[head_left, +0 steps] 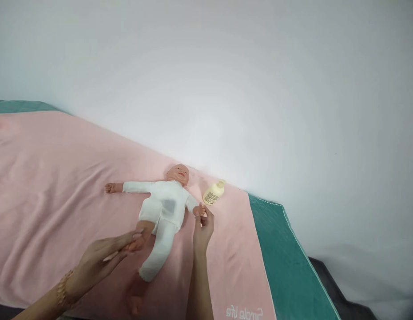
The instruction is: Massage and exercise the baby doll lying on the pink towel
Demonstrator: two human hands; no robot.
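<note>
A baby doll with a white cloth body lies on its back on a pink blanket, arms spread and head toward the wall. One of its legs is bent, with the bare foot raised off the blanket. My left hand, a gold bracelet at its wrist, is closed around that foot, fingers on top and thumb below. My right hand pinches the doll's small hand on the right side. Just beyond my right fingertips stands a pale yellow bottle with printed text. The doll's other leg stretches toward me.
A white wall rises right behind the doll and bottle. Green fabric shows under the blanket on the right and at the far left. Beyond its right edge is a dark surface. Folds run through the blanket at left.
</note>
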